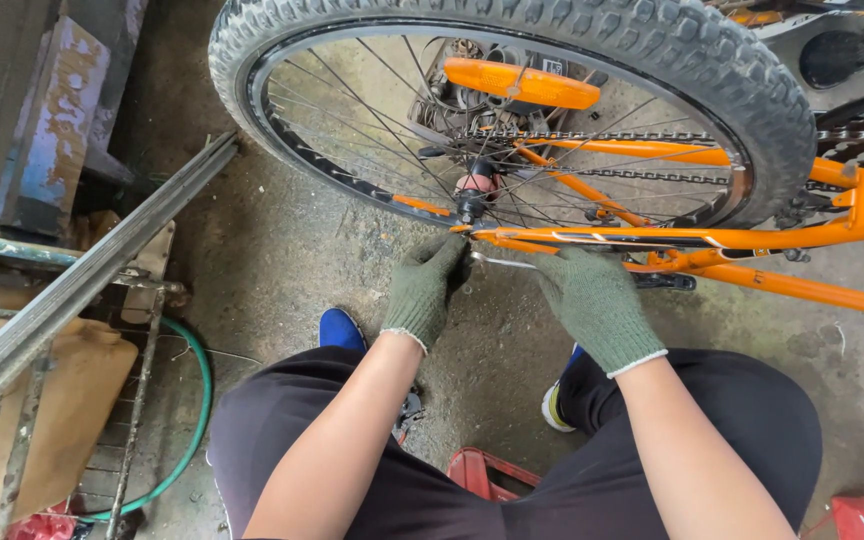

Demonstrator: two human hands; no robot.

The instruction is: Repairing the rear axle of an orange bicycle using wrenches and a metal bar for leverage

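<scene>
Far left: we saw a tan plastic jug (47, 420) in a rusty wire rack (132, 400), long grey metal bars (82, 280) slanting over it, and a green hose (192, 420) looping on the gritty concrete floor (292, 250).
Left hand: our left hand (422, 292), in a green knit glove, was curled at the wheel's axle (472, 205), fingertips pressed against the frame end; whether it pinched anything we could not tell.
Wrench: a slim silvery wrench (502, 262) lay between our two hands, just under the orange frame (752, 238) and near the axle.
Handling: we judged the wrench light, stiff and a little slippery; best taken by its bare shank, away from the head.
Right hand: our right hand (597, 305), gloved alike, was closed over the wrench's handle end.
Wheel: the knobby black tyre (652, 50) looked rubbery and tough, the thin spokes (372, 120) springy, the chain (602, 135) greasy, and an orange reflector (522, 85) smooth.
Below: black trousers (652, 450), a blue shoe (340, 328) and a red crate (487, 475).
</scene>
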